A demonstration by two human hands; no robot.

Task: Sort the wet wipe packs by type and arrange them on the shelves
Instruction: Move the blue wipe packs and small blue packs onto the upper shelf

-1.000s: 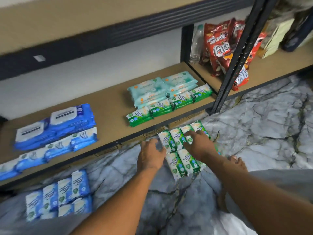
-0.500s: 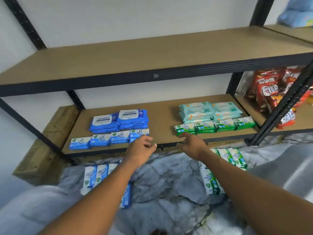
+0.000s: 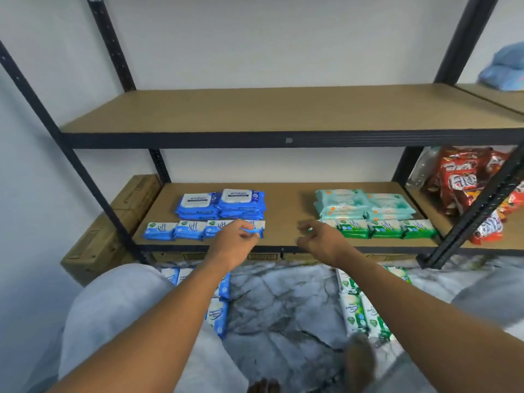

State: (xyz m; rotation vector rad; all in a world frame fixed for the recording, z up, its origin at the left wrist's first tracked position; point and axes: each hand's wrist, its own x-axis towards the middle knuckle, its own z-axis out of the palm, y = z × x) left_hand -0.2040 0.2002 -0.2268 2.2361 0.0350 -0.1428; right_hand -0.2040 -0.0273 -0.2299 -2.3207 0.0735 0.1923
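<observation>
The lower shelf (image 3: 283, 208) holds two stacks of large blue wipe packs (image 3: 221, 202) with a row of small blue packs (image 3: 170, 229) in front. To the right lie large teal packs (image 3: 363, 202) behind a row of small green packs (image 3: 385, 228). My left hand (image 3: 232, 242) is at the right end of the blue row, its fingertips pinching the last small blue pack (image 3: 259, 226). My right hand (image 3: 320, 239) hovers with loosely curled fingers, holding nothing, just left of the green row. On the marble floor lie more blue packs (image 3: 218, 313) and green packs (image 3: 360, 310).
The upper shelf (image 3: 255, 112) is bare. Red snack bags (image 3: 465, 182) and a clear bottle (image 3: 422, 168) fill the neighbouring rack on the right, behind a slanted black post (image 3: 467, 217). Cardboard boxes (image 3: 113, 222) stand at the left. My knees frame the floor packs.
My view rose from the floor packs to the shelves. Both hands left the green packs on the floor and lifted to the lower shelf's front edge; the left one reached the blue row.
</observation>
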